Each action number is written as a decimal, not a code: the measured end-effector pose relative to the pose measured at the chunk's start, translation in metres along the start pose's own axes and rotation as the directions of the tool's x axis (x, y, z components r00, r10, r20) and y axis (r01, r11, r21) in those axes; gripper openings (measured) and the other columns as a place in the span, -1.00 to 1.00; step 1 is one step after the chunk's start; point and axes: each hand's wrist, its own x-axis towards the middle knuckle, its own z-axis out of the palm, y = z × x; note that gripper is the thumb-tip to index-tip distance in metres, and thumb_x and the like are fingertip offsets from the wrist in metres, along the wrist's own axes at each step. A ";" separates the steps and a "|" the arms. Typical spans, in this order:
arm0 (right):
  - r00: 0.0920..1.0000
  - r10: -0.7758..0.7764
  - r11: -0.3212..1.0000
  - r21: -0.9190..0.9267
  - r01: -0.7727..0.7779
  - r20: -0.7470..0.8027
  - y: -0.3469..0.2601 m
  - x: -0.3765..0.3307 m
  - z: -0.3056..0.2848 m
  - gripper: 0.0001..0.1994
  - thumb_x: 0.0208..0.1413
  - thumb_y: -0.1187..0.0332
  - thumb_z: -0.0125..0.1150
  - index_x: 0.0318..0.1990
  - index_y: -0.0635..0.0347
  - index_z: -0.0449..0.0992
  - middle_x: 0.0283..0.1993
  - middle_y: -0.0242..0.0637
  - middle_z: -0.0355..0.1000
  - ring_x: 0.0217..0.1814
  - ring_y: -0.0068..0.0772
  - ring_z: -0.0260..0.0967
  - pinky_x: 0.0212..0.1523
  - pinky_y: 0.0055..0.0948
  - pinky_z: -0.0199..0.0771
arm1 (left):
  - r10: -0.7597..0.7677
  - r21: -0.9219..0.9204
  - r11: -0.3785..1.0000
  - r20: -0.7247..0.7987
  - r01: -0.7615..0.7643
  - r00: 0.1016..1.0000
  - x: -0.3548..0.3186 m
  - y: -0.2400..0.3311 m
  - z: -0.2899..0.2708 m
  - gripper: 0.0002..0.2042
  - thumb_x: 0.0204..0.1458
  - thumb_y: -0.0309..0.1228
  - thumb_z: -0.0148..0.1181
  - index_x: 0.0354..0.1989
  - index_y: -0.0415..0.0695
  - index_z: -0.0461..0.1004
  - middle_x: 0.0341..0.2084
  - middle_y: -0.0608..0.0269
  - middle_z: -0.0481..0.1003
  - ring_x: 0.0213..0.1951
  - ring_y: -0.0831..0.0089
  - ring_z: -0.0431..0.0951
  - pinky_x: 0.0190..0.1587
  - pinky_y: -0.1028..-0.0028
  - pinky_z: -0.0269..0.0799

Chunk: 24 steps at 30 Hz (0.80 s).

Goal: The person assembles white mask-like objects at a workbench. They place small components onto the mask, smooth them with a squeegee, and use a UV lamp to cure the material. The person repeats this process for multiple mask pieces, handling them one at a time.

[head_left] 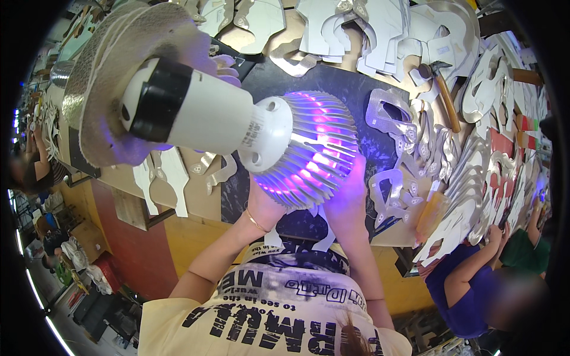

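A white lamp [214, 113] with a finned metal head glowing violet hangs over the middle of the dark work mat [237, 193]. It covers most of what lies under it. My left hand [265, 204], with a thin bracelet at the wrist, reaches in behind the lamp's lower edge. My right hand [351, 187] sits at the lamp's right edge, lit violet. The fingers of both hands are hidden by the lamp, so I cannot tell what they hold. Between my forearms, ends of a pale cut-out piece [323, 232] show near the table's front edge.
Silvery looped cut-outs [389, 113] lie right of the mat. A wooden-handled hammer [445, 98] rests among stacked white shaped panels [380, 35]. An amber block-like thing [430, 215] lies nearer me. A purple-sleeved co-worker [469, 279] works at the right. Further panels [172, 172] lie left.
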 end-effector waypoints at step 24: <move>0.912 -0.319 0.807 -0.578 0.119 -0.258 0.003 -0.044 -0.031 -0.75 0.11 0.50 0.19 -0.04 0.14 0.56 -0.13 -0.13 0.39 -0.14 -0.16 0.39 -0.15 -0.25 0.39 | 0.383 0.564 0.729 0.134 -0.388 0.914 -0.029 0.028 -0.007 -0.64 -0.07 -0.53 0.23 -0.02 -0.09 0.55 -0.17 0.30 0.58 -0.17 0.32 0.55 -0.10 0.33 0.40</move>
